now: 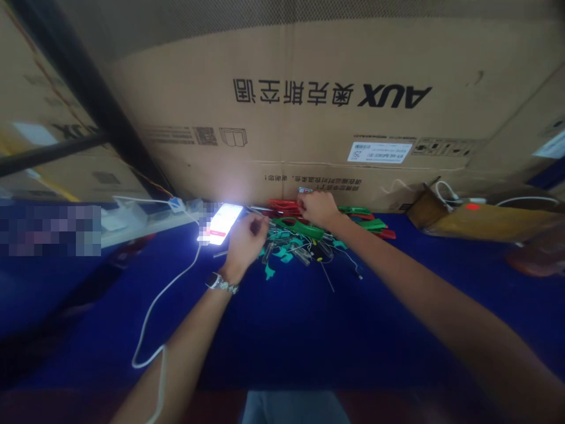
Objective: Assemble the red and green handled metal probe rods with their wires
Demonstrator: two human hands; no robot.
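Reaching forward, both arms outstretched — left hand (245, 240) and right hand (318, 208) on the tool pile (309, 235) — grip unclear.

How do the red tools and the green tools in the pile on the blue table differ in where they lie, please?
The red tools lie at the back, by the cardboard box; the green tools lie nearer the person. The right hand rests on the red tools, the left hand beside the green tools. Both kinds lie flat in one pile.
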